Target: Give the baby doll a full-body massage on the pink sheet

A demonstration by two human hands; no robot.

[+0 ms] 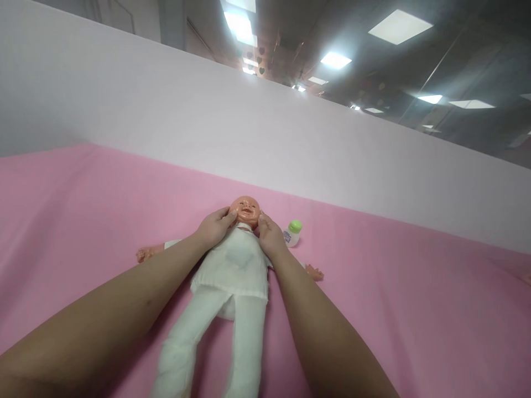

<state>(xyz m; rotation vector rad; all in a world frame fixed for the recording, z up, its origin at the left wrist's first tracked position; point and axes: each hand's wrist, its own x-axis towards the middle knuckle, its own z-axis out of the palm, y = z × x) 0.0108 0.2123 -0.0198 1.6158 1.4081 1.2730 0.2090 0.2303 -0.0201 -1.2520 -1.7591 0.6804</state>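
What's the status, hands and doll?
Left hand and right hand at baby doll neck, touching its head. Doll flat on pink sheet. Small green-capped bottle beside, clear.

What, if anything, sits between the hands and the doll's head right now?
Nothing visible. The left hand and right hand already rest at either side of the doll, fingertips by its head at the neck. The bottle stands on the pink sheet just beyond the right hand, clear of both hands.

Baby doll (232, 271) in white clothes, lying face-up on pink sheet (415, 309), arms spread
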